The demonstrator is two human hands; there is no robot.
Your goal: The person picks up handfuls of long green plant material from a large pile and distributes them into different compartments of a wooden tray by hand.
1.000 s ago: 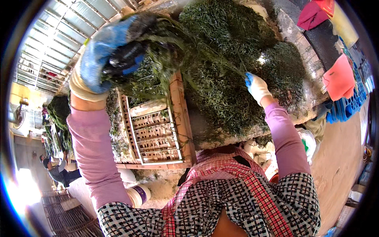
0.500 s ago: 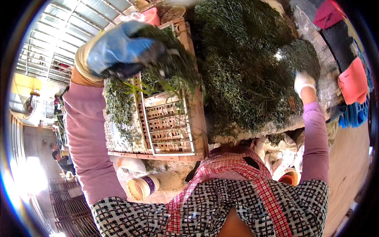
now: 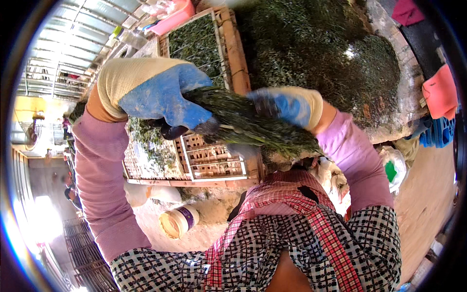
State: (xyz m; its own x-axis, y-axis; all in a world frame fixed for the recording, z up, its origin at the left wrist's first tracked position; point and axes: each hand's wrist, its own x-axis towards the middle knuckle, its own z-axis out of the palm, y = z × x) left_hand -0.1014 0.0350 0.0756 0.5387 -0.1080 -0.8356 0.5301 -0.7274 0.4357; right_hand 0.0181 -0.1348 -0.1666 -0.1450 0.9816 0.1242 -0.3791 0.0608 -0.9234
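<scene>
My left hand [image 3: 168,92], in a cream and blue coated glove, is closed round one end of a bunch of dark green plant strands [image 3: 228,109]. My right hand [image 3: 289,107], gloved alike and slightly blurred, grips the same bunch further right. The strands stretch between both hands, their loose ends hanging past my right wrist. Below them lies a wooden-framed slatted rack [image 3: 214,160]. The same greenery fills its far section [image 3: 194,44] and its left side, while bare slats show near me. A large dark green heap [image 3: 311,58] lies on the slab to the right.
A white tub [image 3: 179,220] stands below the rack. A pink basin [image 3: 175,17] is at the far left. Coral cloth [image 3: 440,92] and a blue plastic crate [image 3: 438,132] lie at the right edge. A fan [image 3: 33,131] stands far left, near a person [image 3: 73,194].
My right hand has come left from the heap and now grips the bunch. My left hand has moved slightly down with the strands, uncovering the rack's far section.
</scene>
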